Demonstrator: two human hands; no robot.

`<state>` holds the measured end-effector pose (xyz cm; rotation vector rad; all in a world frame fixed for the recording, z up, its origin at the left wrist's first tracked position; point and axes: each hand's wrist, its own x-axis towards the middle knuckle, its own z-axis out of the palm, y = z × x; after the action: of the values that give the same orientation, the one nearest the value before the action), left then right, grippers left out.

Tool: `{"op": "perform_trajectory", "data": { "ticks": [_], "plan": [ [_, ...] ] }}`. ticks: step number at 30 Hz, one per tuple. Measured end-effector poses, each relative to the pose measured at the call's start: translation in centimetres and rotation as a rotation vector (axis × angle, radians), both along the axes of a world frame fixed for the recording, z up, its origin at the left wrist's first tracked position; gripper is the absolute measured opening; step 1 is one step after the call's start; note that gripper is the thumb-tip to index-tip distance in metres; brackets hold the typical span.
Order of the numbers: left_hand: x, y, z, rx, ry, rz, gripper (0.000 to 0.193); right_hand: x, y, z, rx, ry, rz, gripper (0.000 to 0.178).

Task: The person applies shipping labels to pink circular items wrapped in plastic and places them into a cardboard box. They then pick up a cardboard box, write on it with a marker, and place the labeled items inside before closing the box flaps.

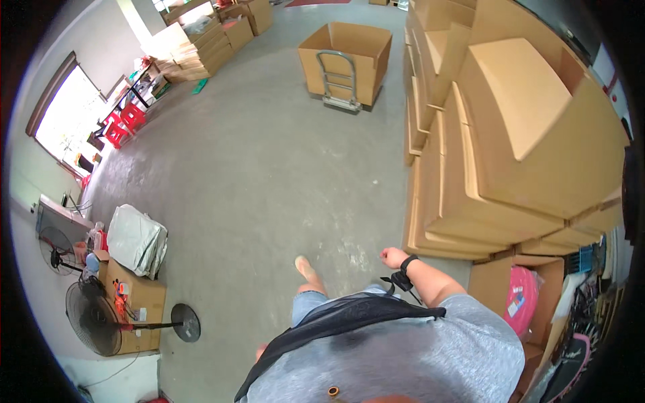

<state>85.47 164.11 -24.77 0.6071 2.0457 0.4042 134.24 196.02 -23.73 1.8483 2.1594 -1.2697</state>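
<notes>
My right hand hangs out in front of my body over the grey floor, its fingers loosely curled in with nothing visible in them. A black band with a small dark device is strapped to that wrist. The nearest thing to it is the lower edge of a tall stack of brown cardboard boxes, apart from the hand. Of my left hand only a sliver shows beside my body; its fingers are hidden.
Far ahead a large open cardboard box stands on the floor behind a grey metal hand truck. To the left are a standing fan, a grey-white folded bundle and red stools. A pink wrapped item sits in a box at right.
</notes>
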Motion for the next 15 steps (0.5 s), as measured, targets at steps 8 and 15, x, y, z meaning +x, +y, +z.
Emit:
{"op": "perform_trajectory", "data": {
  "ticks": [8,15],
  "plan": [
    [-10.9,16.7,-3.7,-0.154,0.131,-0.196,0.026,-1.5,7.7,-5.9,-0.035,-0.254,0.05,0.03],
    [-26.9,38.7,-2.0,-0.307,0.591,-1.071,0.024,0.3,13.5,-9.0,-0.166,-0.319,-0.395,0.019]
  ]
}}
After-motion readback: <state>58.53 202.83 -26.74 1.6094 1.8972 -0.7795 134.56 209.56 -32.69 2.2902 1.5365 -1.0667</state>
